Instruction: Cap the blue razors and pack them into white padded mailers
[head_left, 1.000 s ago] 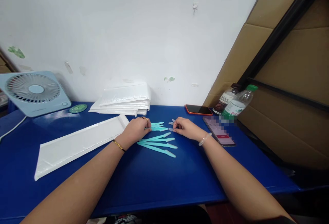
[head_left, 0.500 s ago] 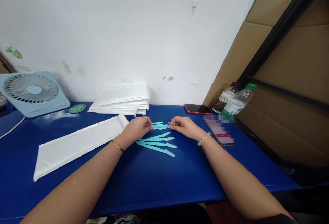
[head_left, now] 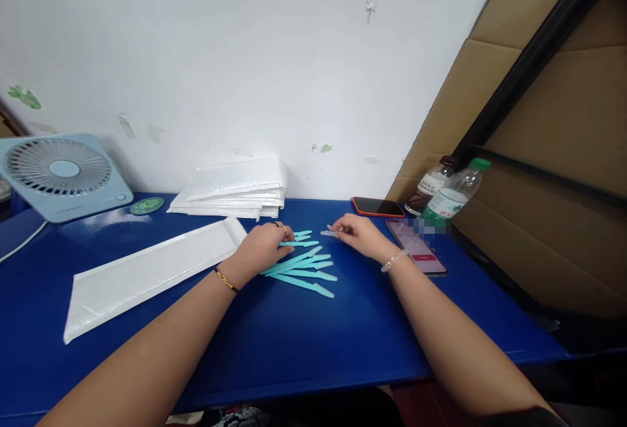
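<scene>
Several turquoise eyebrow razors [head_left: 307, 275] lie fanned out on the blue table, blades pointing right and handle ends bunched near my left wrist. My left hand [head_left: 267, 246] is closed at the far side of the fan, thumb and fingers around the handle of one eyebrow razor [head_left: 304, 243]. Beyond those fingers, more razor tips [head_left: 302, 235] stick out. Across a small gap, my right hand [head_left: 360, 236] pinches at a small clear blade cover [head_left: 328, 234]. Another clear piece [head_left: 330, 227] shows by its fingertips; whether it is held, I cannot tell.
A long white padded mailer [head_left: 151, 277] lies left of my left hand, with a stack of white mailers [head_left: 230, 185] behind. A light-blue fan [head_left: 66, 175] and green disc [head_left: 147, 205] stand left. Two phones [head_left: 378, 207] and two bottles [head_left: 453, 195] are at right.
My right hand has drawn back from the razor tip and moved slightly away, up to the clear covers. One more razor now lies in the fan, and my left hand grips a different one.
</scene>
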The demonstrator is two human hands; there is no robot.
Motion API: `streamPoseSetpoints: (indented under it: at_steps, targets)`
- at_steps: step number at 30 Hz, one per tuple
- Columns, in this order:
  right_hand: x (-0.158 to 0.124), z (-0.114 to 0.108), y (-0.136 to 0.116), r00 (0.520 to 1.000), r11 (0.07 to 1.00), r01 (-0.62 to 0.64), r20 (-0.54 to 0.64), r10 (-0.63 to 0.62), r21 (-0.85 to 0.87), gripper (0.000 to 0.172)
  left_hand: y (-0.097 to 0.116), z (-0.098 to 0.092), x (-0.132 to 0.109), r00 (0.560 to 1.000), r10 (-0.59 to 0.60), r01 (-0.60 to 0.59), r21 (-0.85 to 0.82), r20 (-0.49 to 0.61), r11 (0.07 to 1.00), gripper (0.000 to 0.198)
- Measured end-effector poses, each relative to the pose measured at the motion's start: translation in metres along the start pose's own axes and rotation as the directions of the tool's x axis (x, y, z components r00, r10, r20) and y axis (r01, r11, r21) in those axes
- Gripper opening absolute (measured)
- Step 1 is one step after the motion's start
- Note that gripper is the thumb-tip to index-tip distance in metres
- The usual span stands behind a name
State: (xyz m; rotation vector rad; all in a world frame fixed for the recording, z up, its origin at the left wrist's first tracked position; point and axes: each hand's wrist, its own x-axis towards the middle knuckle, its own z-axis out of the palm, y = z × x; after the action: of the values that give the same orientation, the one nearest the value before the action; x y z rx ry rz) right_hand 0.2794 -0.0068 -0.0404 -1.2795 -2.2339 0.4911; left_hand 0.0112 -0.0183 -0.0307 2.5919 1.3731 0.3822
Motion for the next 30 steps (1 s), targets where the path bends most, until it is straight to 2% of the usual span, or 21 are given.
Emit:
streamPoseSetpoints:
  at_steps: [2, 7, 10, 14, 19, 26, 30]
  targets:
    - [0.002, 0.004, 0.007, 0.998, 0.993, 0.029, -0.057, -0.036, -0.115, 0.016, -0.006, 0.003, 0.002, 0.999, -0.011, 0.013, 0.088, -0.031, 0.996, 0.019]
    - [0.006, 0.014, -0.001, 0.997, 0.94, 0.07, 0.033, -0.063, -0.333, 0.01, -0.009, 0.006, 0.005, 1.0, 0.005, -0.002, 0.154, -0.018, 0.988, 0.014]
    - [0.007, 0.015, -0.009, 0.998, 0.908, 0.06, 0.04, -0.048, -0.415, 0.01, -0.007, 0.006, 0.005, 1.0, 0.02, -0.015, 0.207, -0.023, 0.978, 0.018]
    - [0.005, 0.012, -0.009, 0.998, 0.95, 0.06, 0.016, -0.058, -0.308, 0.008, -0.005, 0.006, 0.005, 0.998, 0.022, -0.005, 0.29, -0.058, 0.957, 0.03]
    - [0.003, 0.008, -0.007, 0.997, 0.993, 0.082, 0.012, -0.081, -0.084, 0.01, -0.004, 0.003, 0.006, 0.995, -0.005, 0.023, 0.188, -0.1, 0.982, 0.028]
    - [0.003, 0.008, -0.014, 0.995, 0.994, 0.102, 0.014, -0.101, -0.039, 0.012, -0.003, 0.001, 0.007, 0.993, -0.004, 0.017, 0.114, -0.118, 0.993, 0.027]
    - [0.001, 0.01, -0.023, 0.995, 0.995, 0.09, 0.047, -0.091, 0.032, 0.013, 0.004, 0.002, 0.004, 0.993, 0.043, -0.035, 0.069, -0.114, 0.997, 0.027]
